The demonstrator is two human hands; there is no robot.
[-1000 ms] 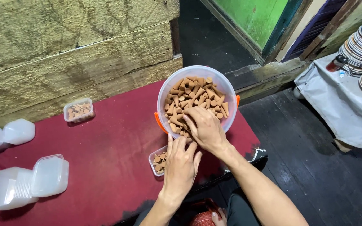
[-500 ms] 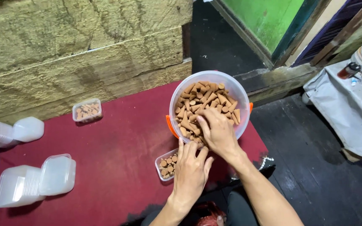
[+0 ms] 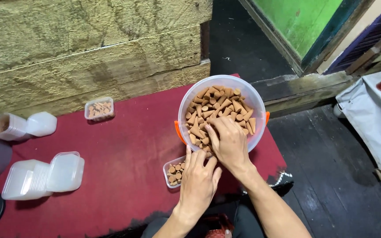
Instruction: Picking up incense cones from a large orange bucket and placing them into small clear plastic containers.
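Two hands work at the near edge of a dark red cloth [image 3: 120, 150] with a matte, felt-like surface. My right hand [image 3: 229, 143] reaches into a round translucent plastic bucket [image 3: 248, 94] with orange handle lugs; its fingers curl down among the brown incense cones [image 3: 219, 103], small, tapered and dry-looking, heaped loosely inside, though whether they are pinching any I cannot tell. My left hand [image 3: 198, 178] lies flat, fingers extended and relaxed, grasping nothing, covering the right part of a small clear rectangular container [image 3: 173, 169] that sits just near of the bucket and holds a few cones. Farther left, a second small clear container [image 3: 99, 109] of cones stands near the rough, pale stone wall [image 3: 89, 48]. At the left edge lie an open hinged clear box [image 3: 45, 176], empty-looking, and another open box [image 3: 20, 126] with brownish contents. Dark wooden floorboards [image 3: 331, 176] lie to the right.
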